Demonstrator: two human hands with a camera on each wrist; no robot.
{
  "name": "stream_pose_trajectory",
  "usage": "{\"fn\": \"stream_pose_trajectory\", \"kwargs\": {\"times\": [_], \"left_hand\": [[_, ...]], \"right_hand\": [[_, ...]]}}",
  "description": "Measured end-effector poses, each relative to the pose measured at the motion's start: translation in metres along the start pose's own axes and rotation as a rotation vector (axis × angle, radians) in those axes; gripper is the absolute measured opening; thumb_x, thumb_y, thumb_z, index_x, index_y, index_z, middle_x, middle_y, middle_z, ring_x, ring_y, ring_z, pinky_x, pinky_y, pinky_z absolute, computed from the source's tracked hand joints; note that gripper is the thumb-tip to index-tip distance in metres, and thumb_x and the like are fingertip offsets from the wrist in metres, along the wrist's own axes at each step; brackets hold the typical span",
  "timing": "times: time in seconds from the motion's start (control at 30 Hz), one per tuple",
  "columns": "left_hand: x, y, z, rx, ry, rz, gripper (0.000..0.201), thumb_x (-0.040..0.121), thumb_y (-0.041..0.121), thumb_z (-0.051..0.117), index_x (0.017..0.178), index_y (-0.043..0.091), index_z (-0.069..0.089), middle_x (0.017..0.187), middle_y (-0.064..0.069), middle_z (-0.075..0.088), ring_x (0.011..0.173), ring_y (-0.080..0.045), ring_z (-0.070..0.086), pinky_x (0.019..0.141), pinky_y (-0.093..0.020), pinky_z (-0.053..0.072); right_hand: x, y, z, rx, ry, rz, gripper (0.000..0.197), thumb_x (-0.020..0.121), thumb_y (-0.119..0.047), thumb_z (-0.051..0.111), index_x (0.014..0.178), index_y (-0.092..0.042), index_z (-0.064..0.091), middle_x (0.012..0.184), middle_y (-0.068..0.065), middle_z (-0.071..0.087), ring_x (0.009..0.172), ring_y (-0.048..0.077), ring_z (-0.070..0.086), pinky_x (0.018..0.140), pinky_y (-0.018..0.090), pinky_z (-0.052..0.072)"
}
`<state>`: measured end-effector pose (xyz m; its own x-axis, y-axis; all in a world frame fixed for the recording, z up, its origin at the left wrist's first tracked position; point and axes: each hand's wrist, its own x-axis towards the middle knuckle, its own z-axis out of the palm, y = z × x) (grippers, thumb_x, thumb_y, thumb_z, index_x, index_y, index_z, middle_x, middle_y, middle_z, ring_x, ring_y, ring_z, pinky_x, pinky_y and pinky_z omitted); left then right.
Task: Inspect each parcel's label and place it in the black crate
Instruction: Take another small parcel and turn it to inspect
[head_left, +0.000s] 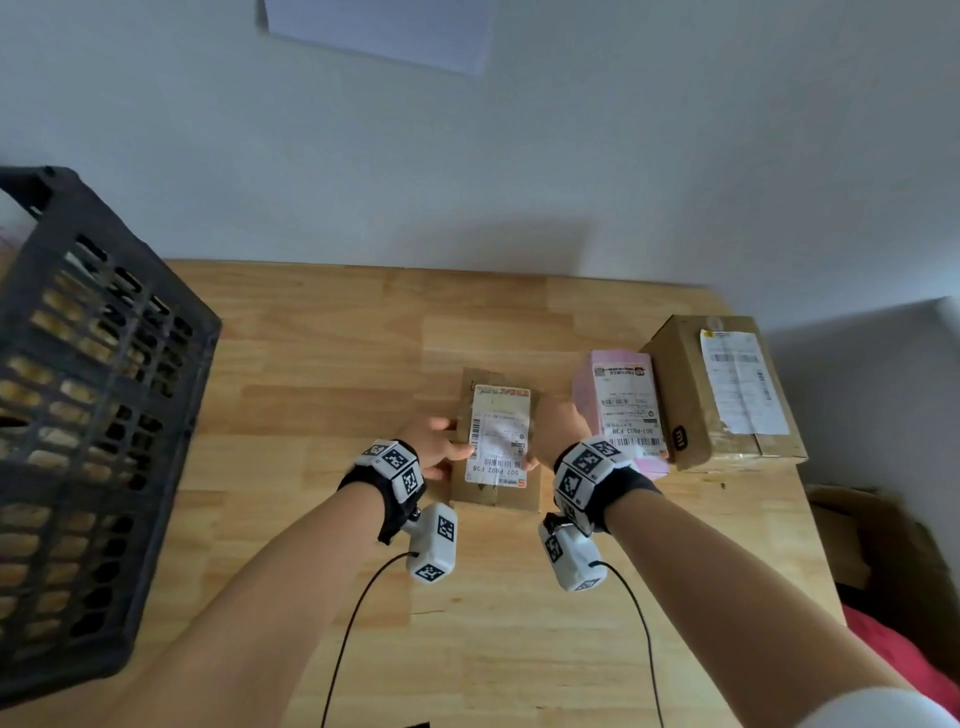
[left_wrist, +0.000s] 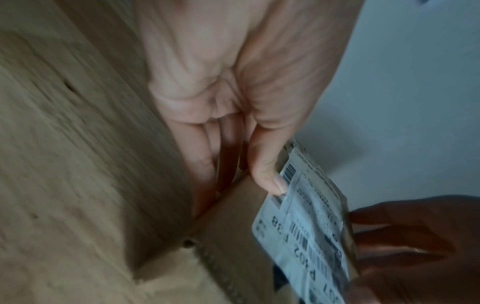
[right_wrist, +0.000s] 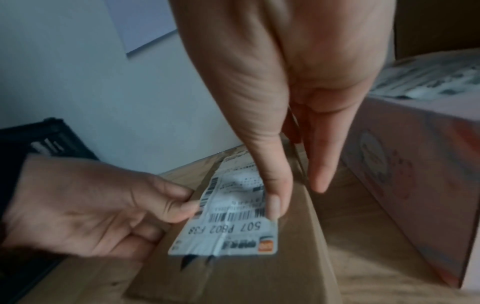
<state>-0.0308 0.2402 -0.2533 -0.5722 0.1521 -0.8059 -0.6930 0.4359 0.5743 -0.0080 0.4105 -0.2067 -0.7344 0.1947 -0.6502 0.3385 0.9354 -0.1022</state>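
At the far left stands the black crate (head_left: 98, 415), a slatted plastic one, well apart from the parcels.

Near the middle of the wooden table (head_left: 322, 364) lies a flat brown cardboard parcel (head_left: 496, 493) with its white shipping label (head_left: 498, 436) facing up. The left hand (head_left: 434, 449) grips its left edge, thumb (left_wrist: 270, 174) on top at the label's edge and the fingers curled against the side. The right hand (head_left: 558, 428) takes the right edge, thumb (right_wrist: 275, 193) pressed on the label and the fingers (right_wrist: 319, 164) held together down the side.

The parcel looks thin, stiff and probably light; its card faces should give a dry, sure hold. Gripping the two long edges, as now, seems the right place. The label is creased, so I would keep the thumbs from dragging across it.

Just to the right stand a pink parcel (head_left: 618, 405) and, touching or nearly touching it, a larger brown carton (head_left: 722, 395), both label up.
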Motion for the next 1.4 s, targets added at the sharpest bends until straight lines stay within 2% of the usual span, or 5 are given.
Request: {"fn": "stream_pose_trajectory", "kwargs": {"times": [0.1, 0.23, 0.37, 0.63, 1.4], "left_hand": [[0.004, 0.004, 0.012, -0.013, 0.026, 0.015, 0.071, 0.080, 0.006, 0.073, 0.142, 0.009, 0.038, 0.137, -0.014, 0.052, 0.125, -0.028, 0.051, 0.094, -0.040, 0.050], [0.009, 0.011, 0.031, -0.063, 0.022, 0.017, 0.066, 0.083, 0.004, 0.070, 0.142, 0.010, 0.041, 0.136, -0.013, 0.053, 0.126, -0.029, 0.049, 0.094, -0.041, 0.047], [0.014, 0.019, 0.035, -0.034, -0.032, 0.018, 0.071, 0.079, 0.009, 0.073, 0.142, 0.012, 0.040, 0.138, -0.012, 0.053, 0.126, -0.027, 0.050, 0.098, -0.043, 0.048], [0.021, 0.020, 0.046, -0.064, 0.006, 0.011, 0.070, 0.081, 0.006, 0.071, 0.143, 0.011, 0.038, 0.138, -0.014, 0.052, 0.127, -0.029, 0.049, 0.096, -0.043, 0.049], [-0.019, 0.018, 0.087, 0.166, 0.249, 0.108, 0.038, 0.096, 0.037, 0.049, 0.117, 0.006, 0.058, 0.114, -0.012, 0.059, 0.106, -0.032, 0.059, 0.084, -0.043, 0.056]], "right_hand": [[-0.004, 0.009, 0.003, -0.020, 0.158, -0.114, 0.086, 0.077, -0.024, 0.077, 0.143, -0.003, 0.024, 0.140, 0.021, 0.032, 0.124, 0.031, 0.045, 0.104, 0.036, 0.041], [-0.008, 0.021, 0.004, -0.255, 0.347, -0.196, 0.051, 0.087, -0.050, 0.057, 0.121, -0.012, 0.055, 0.145, 0.013, 0.025, 0.132, 0.035, 0.027, 0.114, 0.051, 0.023], [-0.004, 0.037, -0.002, -0.207, 0.287, -0.094, 0.080, 0.079, -0.052, 0.067, 0.141, -0.020, 0.029, 0.154, 0.019, 0.001, 0.141, 0.041, 0.007, 0.112, 0.066, 0.007], [-0.004, 0.051, 0.000, 0.047, 0.234, -0.039, 0.105, 0.084, -0.016, 0.069, 0.150, -0.016, -0.013, 0.158, 0.014, -0.015, 0.145, 0.036, -0.012, 0.115, 0.061, 0.005], [-0.031, 0.092, -0.026, 0.184, 0.070, -0.248, 0.071, 0.092, -0.029, 0.055, 0.150, -0.011, 0.018, 0.160, 0.006, 0.002, 0.148, 0.024, 0.001, 0.118, 0.039, 0.009]]}}
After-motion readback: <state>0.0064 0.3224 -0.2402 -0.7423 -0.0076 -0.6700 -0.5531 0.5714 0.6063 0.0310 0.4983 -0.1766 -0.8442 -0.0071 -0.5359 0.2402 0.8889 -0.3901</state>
